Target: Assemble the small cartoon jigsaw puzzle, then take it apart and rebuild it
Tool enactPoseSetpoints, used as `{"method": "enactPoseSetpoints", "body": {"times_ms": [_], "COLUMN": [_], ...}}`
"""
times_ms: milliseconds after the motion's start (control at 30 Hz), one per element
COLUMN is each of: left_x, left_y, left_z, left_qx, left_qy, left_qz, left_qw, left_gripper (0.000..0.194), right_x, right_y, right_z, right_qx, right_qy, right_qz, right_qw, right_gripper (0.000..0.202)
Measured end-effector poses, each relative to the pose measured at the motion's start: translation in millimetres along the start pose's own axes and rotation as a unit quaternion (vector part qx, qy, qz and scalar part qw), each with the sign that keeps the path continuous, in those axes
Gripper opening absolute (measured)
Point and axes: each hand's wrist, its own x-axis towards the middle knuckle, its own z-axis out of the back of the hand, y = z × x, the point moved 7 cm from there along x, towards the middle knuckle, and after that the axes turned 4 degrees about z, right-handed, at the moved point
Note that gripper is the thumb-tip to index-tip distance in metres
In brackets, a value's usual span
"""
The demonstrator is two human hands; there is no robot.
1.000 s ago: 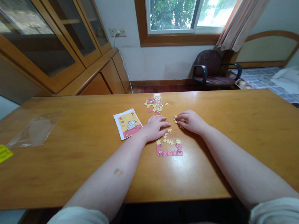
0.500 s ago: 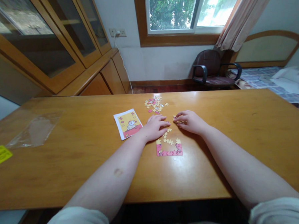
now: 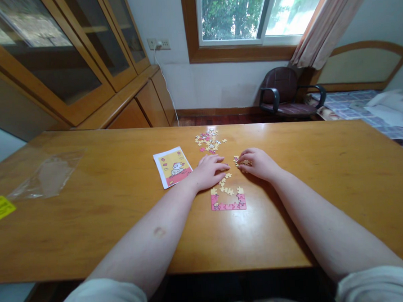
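My left hand (image 3: 211,170) rests on the table with its fingers apart, over a few puzzle pieces near its fingertips. Across from it, my right hand (image 3: 257,164) is curved over a small group of pieces (image 3: 236,160); its fingers are bent and apart, touching pieces at the tips. Below the hands lies a joined U-shaped puzzle border (image 3: 228,207), pink with yellow upper ends. Loose yellow pieces (image 3: 227,190) lie in and above its opening. A heap of mixed pieces (image 3: 210,140) is farther back. The picture card (image 3: 176,167) lies left of my left hand.
The wooden table (image 3: 104,174) carries a clear plastic bag (image 3: 50,176) and a yellow label (image 3: 0,209) at the left. Beyond it stand a glass-doored cabinet (image 3: 116,79), an office chair (image 3: 282,92) and a bed (image 3: 351,107).
The fingers of my right hand have shifted slightly to the right, showing more of the pieces at their tips. My left hand has stayed in place.
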Motion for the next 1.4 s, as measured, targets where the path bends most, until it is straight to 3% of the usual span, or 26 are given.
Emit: {"method": "enactPoseSetpoints", "body": {"times_ms": [667, 1033, 1400], "left_x": [0.3, 0.5, 0.5], "left_y": [-0.4, -0.8, 0.5], "left_z": [-0.4, 0.4, -1.1], "left_qx": [-0.001, -0.005, -0.001], "left_qy": [-0.002, -0.001, -0.003], "left_qz": [-0.002, -0.002, -0.002], "left_qw": [1.000, 1.000, 1.000], "left_gripper": [0.030, 0.029, 0.029], "right_x": [-0.4, 0.6, -0.1], "right_y": [2.4, -1.2, 1.4], "right_z": [3.8, -3.7, 1.7], "right_qx": [0.007, -0.010, -0.005], "right_qy": [-0.031, 0.002, -0.039], "right_qz": [0.006, -0.005, 0.025], "right_qw": [0.999, 1.000, 0.999], "right_gripper": [0.016, 0.021, 0.016]}}
